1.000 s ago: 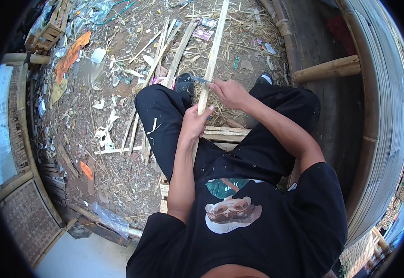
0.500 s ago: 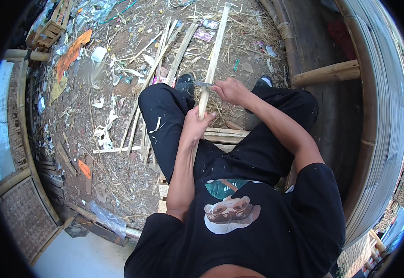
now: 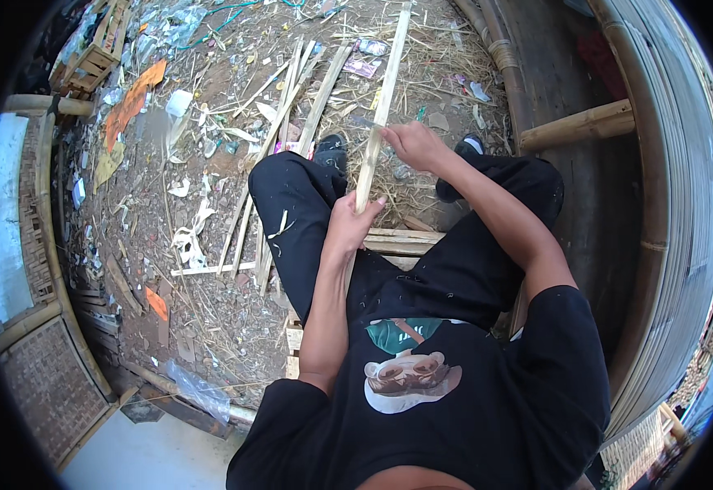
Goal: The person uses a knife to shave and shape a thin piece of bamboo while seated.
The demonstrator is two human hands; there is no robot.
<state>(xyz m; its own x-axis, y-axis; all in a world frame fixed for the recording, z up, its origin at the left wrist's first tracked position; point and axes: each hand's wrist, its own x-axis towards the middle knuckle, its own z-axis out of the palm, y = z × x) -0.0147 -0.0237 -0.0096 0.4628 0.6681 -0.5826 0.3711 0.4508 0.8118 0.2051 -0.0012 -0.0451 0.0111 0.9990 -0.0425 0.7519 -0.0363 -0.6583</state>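
Observation:
A long pale bamboo strip (image 3: 387, 88) points away from me between my knees. My left hand (image 3: 348, 222) is wrapped round its lower part near my left thigh, and the strip's near end passes down under that forearm. Farther up, my right hand (image 3: 415, 145) is closed on a knife whose handle is hidden in the fist. The knife's blade (image 3: 362, 122) is blurred by motion and lies across the strip, its tip sticking out on the left side. A pale shaving (image 3: 281, 222) rests on my left trouser leg.
Several more bamboo strips (image 3: 322, 100) lie on the littered ground beyond my left knee. At the far left stands a wooden crate (image 3: 99, 53). A bamboo pole (image 3: 577, 131) and a dark wooden structure are on my right. Wood pieces (image 3: 401, 238) lie between my thighs.
My right hand has slid the knife farther up the strip, away from my left hand. My left hand keeps its hold; the whole view has shifted slightly.

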